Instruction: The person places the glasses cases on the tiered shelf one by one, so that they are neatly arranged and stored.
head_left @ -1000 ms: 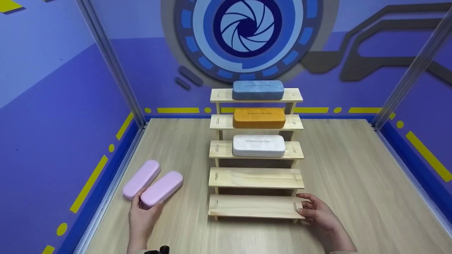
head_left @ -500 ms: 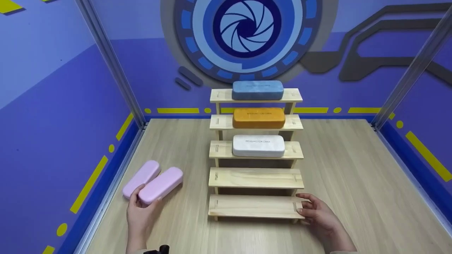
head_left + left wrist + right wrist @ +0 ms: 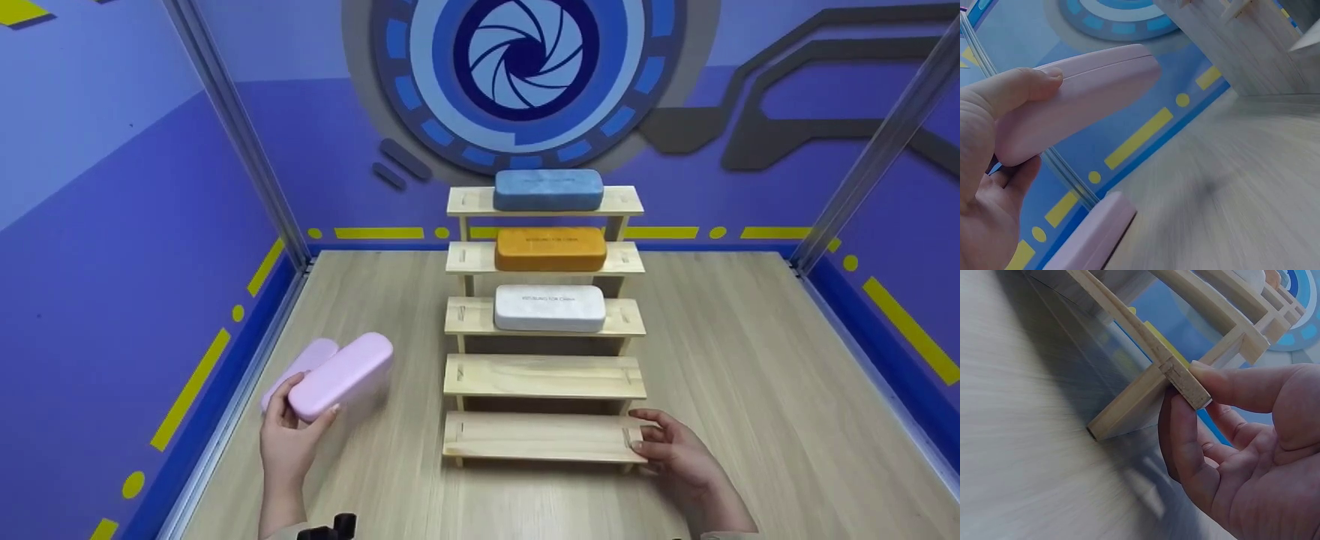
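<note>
Head view: at eight o'clock the left hand [image 3: 289, 439] is clamping a pink case [image 3: 343, 376] aloft, partly hiding a second case [image 3: 302, 358]; picking-up is probably the step, next needing clearance from that neighbour. Left wrist: the second case is running off-frame at seven o'clock. Right wrist: the right hand [image 3: 1264, 467] is pinching the wooden rack [image 3: 1182, 382].

at lower left of the frame, your left hand [image 3: 287, 444] has lifted the nearer pink case [image 3: 343, 376] higher, and it now hides more of the other case [image 3: 305, 358].
</note>
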Motion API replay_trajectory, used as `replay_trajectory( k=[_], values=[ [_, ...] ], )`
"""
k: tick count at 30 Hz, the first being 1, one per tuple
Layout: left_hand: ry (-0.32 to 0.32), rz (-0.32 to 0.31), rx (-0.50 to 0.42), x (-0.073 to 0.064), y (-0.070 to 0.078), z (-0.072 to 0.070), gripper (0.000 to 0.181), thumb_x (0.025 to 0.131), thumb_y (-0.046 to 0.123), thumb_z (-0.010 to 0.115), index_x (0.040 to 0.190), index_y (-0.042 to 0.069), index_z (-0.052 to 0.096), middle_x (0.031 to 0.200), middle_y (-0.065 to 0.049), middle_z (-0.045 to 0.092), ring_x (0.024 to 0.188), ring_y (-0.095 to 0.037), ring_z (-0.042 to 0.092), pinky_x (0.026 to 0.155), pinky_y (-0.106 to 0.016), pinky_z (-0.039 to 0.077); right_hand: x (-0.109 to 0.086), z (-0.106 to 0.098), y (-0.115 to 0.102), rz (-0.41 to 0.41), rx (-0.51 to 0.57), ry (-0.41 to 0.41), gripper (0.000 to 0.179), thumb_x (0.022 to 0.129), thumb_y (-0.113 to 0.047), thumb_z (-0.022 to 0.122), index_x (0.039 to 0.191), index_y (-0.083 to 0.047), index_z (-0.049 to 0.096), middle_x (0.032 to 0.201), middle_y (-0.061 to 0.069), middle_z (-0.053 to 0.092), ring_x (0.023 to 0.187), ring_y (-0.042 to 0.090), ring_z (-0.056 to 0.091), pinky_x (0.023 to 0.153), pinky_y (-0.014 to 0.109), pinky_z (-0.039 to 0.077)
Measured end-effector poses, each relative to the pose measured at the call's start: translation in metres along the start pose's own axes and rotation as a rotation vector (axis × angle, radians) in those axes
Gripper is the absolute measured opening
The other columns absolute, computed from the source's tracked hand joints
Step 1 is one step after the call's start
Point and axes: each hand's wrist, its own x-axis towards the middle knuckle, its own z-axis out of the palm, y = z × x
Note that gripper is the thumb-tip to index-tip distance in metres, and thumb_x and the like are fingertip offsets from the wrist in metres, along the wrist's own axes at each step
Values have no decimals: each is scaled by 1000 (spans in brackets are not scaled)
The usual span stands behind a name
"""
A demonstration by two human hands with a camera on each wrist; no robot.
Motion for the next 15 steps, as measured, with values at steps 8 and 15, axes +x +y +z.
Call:
replay_trajectory(
  k=[8, 15],
  values=[
    [-32, 34, -27, -5, 22, 3, 81, 73, -11, 85, 145, 5, 52, 143, -1, 51, 124, -5, 52, 97, -2, 45, 0, -1, 1, -14, 21, -22, 68, 95, -3, 66, 150, 8, 27, 112, -3, 71, 96, 10, 70, 80, 27, 61],
    [-76, 143, -73, -11, 45, 11, 79, 71, -16, 83, 143, 2, 54, 136, 5, 58, 123, -9, 56, 101, -7, 47, 0, -2, 1, -28, 13, -32, 68, 96, -2, 65, 150, 10, 26, 111, -5, 71, 93, 9, 70, 79, 25, 61]
  ],
)
